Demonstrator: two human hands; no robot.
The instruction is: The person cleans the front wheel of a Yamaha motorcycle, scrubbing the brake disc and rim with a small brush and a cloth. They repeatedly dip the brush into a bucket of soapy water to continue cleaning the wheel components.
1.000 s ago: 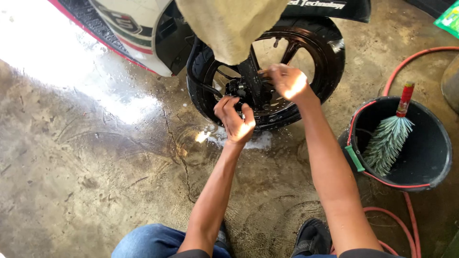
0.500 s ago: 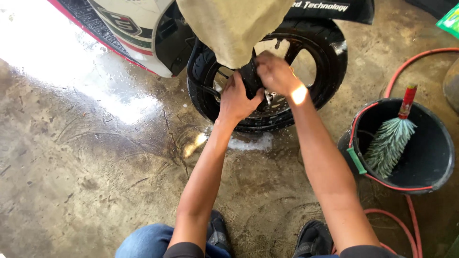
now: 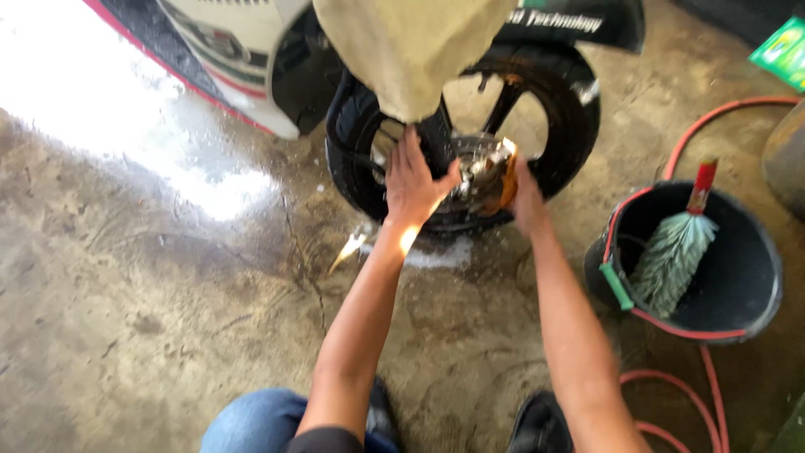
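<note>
A black motorcycle wheel (image 3: 570,126) stands upright on wet concrete, with a wet metal hub (image 3: 478,168) at its centre. My left hand (image 3: 413,180) lies flat against the spokes just left of the hub, fingers pointing up and holding nothing. My right hand (image 3: 527,200) is at the hub's right side, closed on a small orange-brown pad (image 3: 508,172) pressed against the hub. A tan cloth (image 3: 411,50) hangs over the top of the wheel and hides part of it.
A black bucket (image 3: 759,281) with a red rim stands at the right, holding a green-bristled brush (image 3: 671,256) with a red handle. A red hose (image 3: 713,117) curves around it. The motorcycle's white bodywork (image 3: 243,50) is at upper left. Foam (image 3: 436,253) lies under the wheel.
My left hand rose from below the wheel and now lies flat on the spokes. My right hand dropped from the hub's top to its right side.
</note>
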